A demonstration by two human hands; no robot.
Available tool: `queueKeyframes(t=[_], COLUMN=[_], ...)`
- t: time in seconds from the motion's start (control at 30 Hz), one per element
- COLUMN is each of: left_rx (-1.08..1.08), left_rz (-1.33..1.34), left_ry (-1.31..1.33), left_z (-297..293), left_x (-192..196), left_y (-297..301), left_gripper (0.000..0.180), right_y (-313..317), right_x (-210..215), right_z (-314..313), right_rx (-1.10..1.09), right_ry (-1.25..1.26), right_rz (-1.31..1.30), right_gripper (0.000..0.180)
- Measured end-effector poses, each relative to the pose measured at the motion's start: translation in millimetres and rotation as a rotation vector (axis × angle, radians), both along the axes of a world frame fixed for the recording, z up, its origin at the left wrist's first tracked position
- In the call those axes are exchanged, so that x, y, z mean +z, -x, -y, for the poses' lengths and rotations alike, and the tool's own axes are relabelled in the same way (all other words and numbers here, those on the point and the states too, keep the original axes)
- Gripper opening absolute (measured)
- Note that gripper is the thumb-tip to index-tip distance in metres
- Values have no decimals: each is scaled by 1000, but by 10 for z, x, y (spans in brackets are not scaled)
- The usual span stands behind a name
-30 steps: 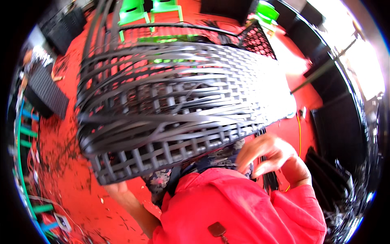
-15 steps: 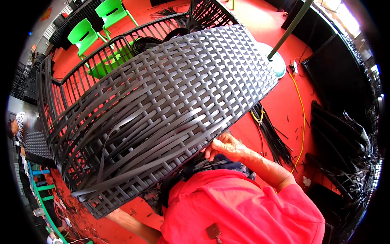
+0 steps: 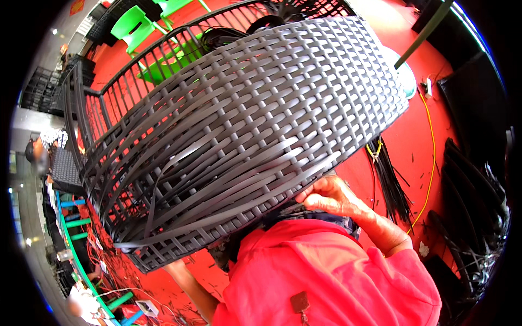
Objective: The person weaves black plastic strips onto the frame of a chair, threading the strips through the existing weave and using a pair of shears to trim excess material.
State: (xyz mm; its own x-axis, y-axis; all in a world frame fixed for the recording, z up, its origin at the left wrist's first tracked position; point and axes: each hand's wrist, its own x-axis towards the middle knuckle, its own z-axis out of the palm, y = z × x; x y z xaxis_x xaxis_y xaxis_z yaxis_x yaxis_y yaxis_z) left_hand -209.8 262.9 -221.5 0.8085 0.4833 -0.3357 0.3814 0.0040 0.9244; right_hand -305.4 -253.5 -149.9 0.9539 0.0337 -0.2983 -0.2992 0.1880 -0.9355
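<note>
A dark grey woven rattan panel (image 3: 283,103), part of a furniture frame, spreads slantwise in front of me. Its right part is tightly woven, while on the left several flat plastic strips (image 3: 179,179) run loose and bunched across the bars. At the panel's near edge, right of the middle, my right hand (image 3: 331,195) is closed, thumb and fingers bent together against the rim. What it pinches is too hidden to make out. My left forearm (image 3: 193,288) reaches under the near left corner, and the panel covers that hand's fingers.
Beyond the panel stand green plastic chairs (image 3: 133,30). A bundle of black strips (image 3: 391,185) lies on the red floor (image 3: 402,146) at right, beside a yellow cable (image 3: 433,146). Dark panels stand along the right. A green rail (image 3: 76,255) curves at left, near another person (image 3: 39,155).
The whole scene has shifted right and slightly up in the picture as my head turned. My right hand stays at the panel's near edge, its fingers slightly rearranged. The left hand remains underneath.
</note>
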Motion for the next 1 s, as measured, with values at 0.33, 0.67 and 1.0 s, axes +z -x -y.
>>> queueKeyframes(t=[0.33, 0.67, 1.0], left_rx=[-1152, -1078, -1191], left_rz=[422, 1258, 1192], left_ry=[-497, -1329, -1168], left_z=[2097, 3210, 3230], left_x=[1363, 1385, 1353], left_y=[524, 80, 24], left_gripper=[13, 37, 35], right_y=[-32, -53, -118], right_x=[-27, 110, 98], right_z=[156, 143, 165], right_rx=[-396, -319, -282], right_ry=[1078, 1256, 1183], right_rz=[897, 880, 978], right_gripper=[39, 43, 39])
